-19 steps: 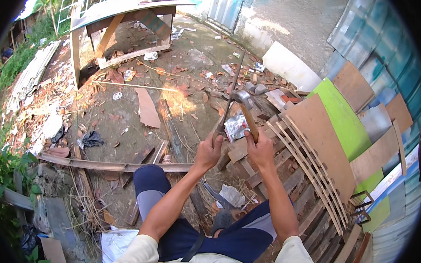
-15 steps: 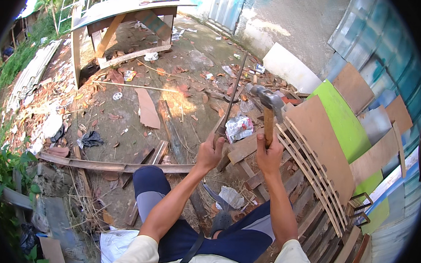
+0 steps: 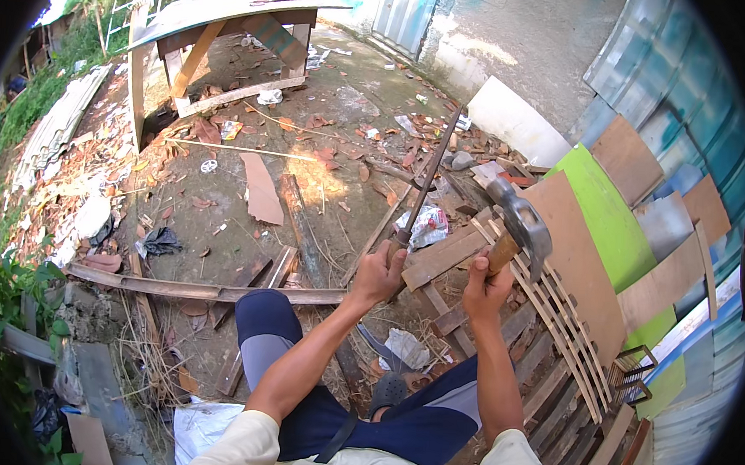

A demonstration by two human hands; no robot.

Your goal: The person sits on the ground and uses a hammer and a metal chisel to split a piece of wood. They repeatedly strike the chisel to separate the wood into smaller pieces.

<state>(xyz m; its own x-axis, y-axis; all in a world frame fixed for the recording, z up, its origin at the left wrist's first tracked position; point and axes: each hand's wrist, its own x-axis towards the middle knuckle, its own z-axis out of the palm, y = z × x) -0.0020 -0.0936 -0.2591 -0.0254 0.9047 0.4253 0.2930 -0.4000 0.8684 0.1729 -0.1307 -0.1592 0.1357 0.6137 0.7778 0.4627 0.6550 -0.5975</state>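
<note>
My left hand [image 3: 378, 277] is closed round the handle of a machete [image 3: 431, 175]. Its long, narrow dark blade slants up and away to the right. In my right hand [image 3: 487, 291] is a claw hammer [image 3: 520, 222], gripped by its wooden handle with the metal head raised and tilted right. The two tools are apart, both held above the ground in front of my knees. Beyond my left hand lies a crumpled printed plastic bag [image 3: 428, 225], partly behind the blade. Wooden boards [image 3: 449, 257] lie below and between the hands.
At the far left stands a rough wooden table [image 3: 224, 12]. Thin wooden slats [image 3: 557, 326], brown panels and a lime-green board [image 3: 601, 215] lean by the metal wall on the right. A long beam [image 3: 205, 291] crosses near my knee. Leaves and litter cover the ground.
The hammer has tipped to the right and its head has come lower and nearer. The machete has turned, its tip shifting right and showing more of the blade's flat side.
</note>
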